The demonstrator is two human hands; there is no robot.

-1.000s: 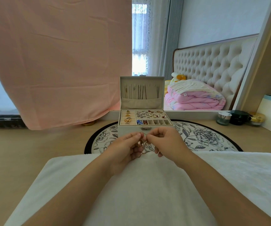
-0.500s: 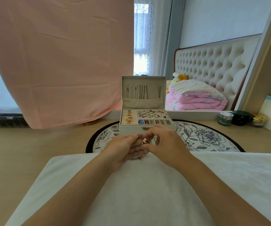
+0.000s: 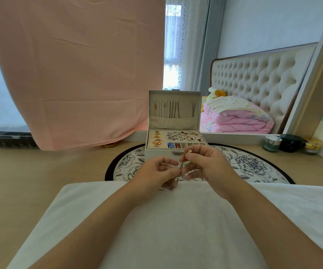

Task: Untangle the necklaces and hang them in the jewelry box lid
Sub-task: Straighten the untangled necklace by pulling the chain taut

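Both hands meet over the far edge of a white towel [image 3: 176,220] spread on the near part of a wooden table [image 3: 30,181]. Between them runs a tangled gold necklace [image 3: 182,165], held nearly upright. The right hand [image 3: 207,165] pinches its upper part between thumb and forefinger, and a small pale bead at the top end pokes out above the fingertips. The other fingers of this hand are loosely curled below. The left hand [image 3: 154,172] grips the lower part of the chain with curled thumb and fingers. A small clump of chain hangs beneath it, touching the towel or just above it; which one is hard to tell.

Just beyond the hands a pale jewelry box [image 3: 156,153] stands open on a round flowered mat [image 3: 254,166]. Its tray holds rings on the left, small earrings on the right and a row of little compartments along the near side. The lid [image 3: 173,123] stands upright at the far side, and several thin chains [image 3: 171,109] hang inside it above a pocket.

To the far left a pink cloth [image 3: 75,70] hangs down to the table, with a clear plastic case [image 3: 11,136] beside it. At the far right stand three small jars [image 3: 290,143].
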